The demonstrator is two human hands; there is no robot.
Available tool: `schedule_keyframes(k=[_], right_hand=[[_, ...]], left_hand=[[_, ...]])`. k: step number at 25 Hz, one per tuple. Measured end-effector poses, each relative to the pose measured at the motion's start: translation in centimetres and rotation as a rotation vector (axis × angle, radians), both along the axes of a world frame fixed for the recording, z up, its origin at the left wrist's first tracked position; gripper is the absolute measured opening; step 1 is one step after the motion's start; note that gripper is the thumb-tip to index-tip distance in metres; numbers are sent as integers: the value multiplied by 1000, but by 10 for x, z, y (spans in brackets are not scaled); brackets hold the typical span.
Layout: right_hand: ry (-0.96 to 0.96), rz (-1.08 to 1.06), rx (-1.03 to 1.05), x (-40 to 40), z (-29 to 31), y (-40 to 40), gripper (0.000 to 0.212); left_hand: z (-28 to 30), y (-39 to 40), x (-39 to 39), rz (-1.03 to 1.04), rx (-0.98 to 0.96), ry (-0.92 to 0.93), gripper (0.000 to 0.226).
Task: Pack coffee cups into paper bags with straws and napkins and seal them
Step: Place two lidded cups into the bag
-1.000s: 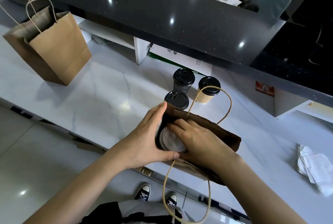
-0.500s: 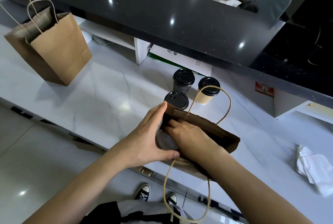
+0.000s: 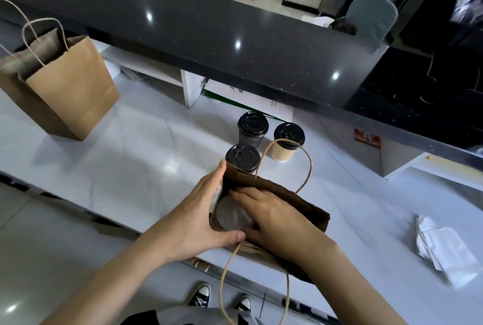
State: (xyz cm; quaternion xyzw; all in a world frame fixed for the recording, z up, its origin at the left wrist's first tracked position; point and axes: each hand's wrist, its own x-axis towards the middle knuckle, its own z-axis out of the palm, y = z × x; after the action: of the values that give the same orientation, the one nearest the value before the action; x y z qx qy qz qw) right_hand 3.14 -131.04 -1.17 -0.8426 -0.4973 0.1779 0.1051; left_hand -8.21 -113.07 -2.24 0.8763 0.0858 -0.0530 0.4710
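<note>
Pressing a pale-lidded cup point(image 3: 232, 216) down inside the open paper bag point(image 3: 295, 203), right hand point(image 3: 271, 213) fingers flat, left hand point(image 3: 196, 220) gripping the bag's rim, three black-lidded cups point(image 3: 253, 126) just behind the bag, napkins point(image 3: 441, 249) right of it on the desk point(image 3: 136, 157).

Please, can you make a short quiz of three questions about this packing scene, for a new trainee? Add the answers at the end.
1. True or false: the right hand is inside the open paper bag, on a cup with a pale lid.
2. How many lidded cups stand on the counter outside that bag?
3. What does the left hand do? A) lifts a straw B) holds the bag's mouth C) folds the napkins

Key
1. True.
2. Three: two black cups and one tan cup.
3. B. The napkins lie untouched at the right; a second bag stands far left.
</note>
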Motion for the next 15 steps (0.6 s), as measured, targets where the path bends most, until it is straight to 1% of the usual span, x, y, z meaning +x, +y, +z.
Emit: schedule_keyframes(k=[4, 6, 8, 9, 11, 13, 15], right_hand=[[71, -181, 242, -6, 21, -30, 45], [53, -300, 376, -8, 26, -51, 29], [14, -418, 511, -6, 27, -71, 17], [-7, -476, 577, -4, 27, -79, 16], [-39, -581, 672, 6, 24, -93, 22], [-66, -663, 702, 20, 19, -101, 26], [-66, -714, 702, 36, 12, -101, 25]], left_hand=[[0, 0, 0, 1, -25, 6, 131], [0, 0, 0, -4, -26, 10, 130], [0, -1, 0, -4, -23, 16, 130], [0, -2, 0, -3, -21, 16, 129], [0, -3, 0, -2, -16, 13, 129], [0, -3, 1, 1, -9, 8, 128], [0, -2, 1, 5, 0, 6, 128]])
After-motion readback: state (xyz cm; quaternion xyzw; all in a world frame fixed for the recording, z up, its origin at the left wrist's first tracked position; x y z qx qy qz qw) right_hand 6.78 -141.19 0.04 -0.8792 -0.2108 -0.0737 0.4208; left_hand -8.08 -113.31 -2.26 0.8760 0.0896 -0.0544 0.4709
